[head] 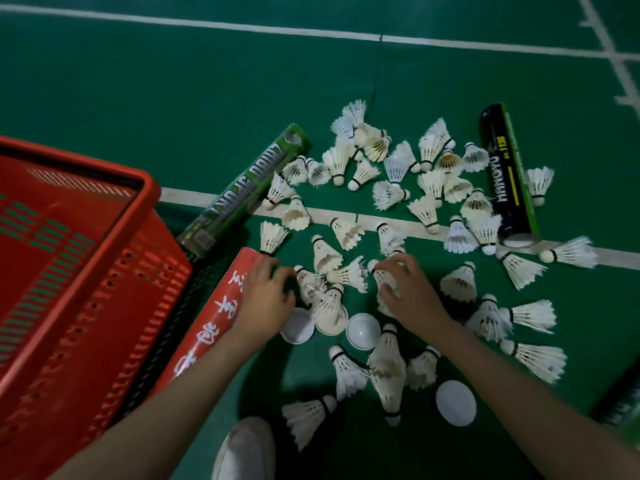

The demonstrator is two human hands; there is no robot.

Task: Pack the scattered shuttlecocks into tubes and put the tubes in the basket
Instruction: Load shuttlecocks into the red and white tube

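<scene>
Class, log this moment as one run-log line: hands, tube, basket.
left hand: on open end of red tube, grip unclear | right hand: fingers pinch shuttlecock | basket: no tube seen inside

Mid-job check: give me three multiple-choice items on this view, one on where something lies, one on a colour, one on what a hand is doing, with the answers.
1. Where does the black HANGYU tube lie?
A. In the red basket
B. On the floor, right of the scattered shuttlecocks
C. Upright beside the shoe

2. What colour is the tube under the left hand?
A. Green
B. Black
C. Red

3. What is the right hand doing?
A. Lying flat on the floor
B. Curling its fingers on a shuttlecock
C. Holding a white cap

Answers:
1 B, it lies on its side at the pile's right edge.
2 C, the red tube with white characters runs beneath that hand.
3 B, the shuttlecock shows under its curled fingers.
</scene>
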